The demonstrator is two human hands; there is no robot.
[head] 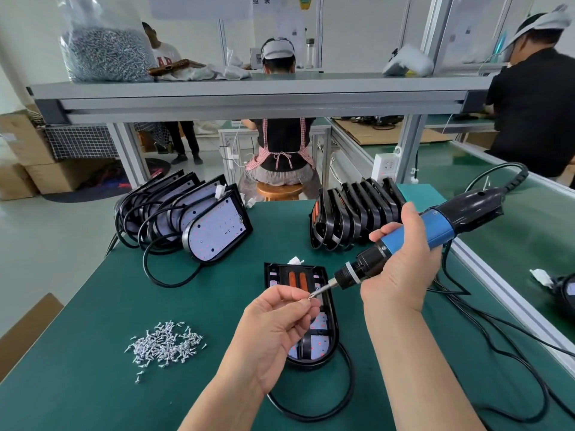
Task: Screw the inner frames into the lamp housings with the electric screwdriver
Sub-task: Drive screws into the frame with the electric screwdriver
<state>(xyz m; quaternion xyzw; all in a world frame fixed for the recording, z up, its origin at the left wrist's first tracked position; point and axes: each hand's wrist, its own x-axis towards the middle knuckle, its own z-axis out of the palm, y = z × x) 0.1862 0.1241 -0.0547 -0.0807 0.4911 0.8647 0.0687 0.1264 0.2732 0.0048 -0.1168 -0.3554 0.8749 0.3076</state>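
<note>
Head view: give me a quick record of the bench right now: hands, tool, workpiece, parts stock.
left hand: pinches a screw at the tip of the bit
right hand: grips the electric screwdriver, held above the workpiece
workpiece: lamp housing flat on the green mat, inner frame lying in it
loose screws: pile on the mat, left of the housing
housings waiting: leaning row, back left, cables attached
frames waiting: leaning row, back right
screw bag: on the upper shelf, left

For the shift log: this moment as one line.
phase: screw loading | left hand: pinches screw at bit | right hand: grips screwdriver | housing: on mat
</note>
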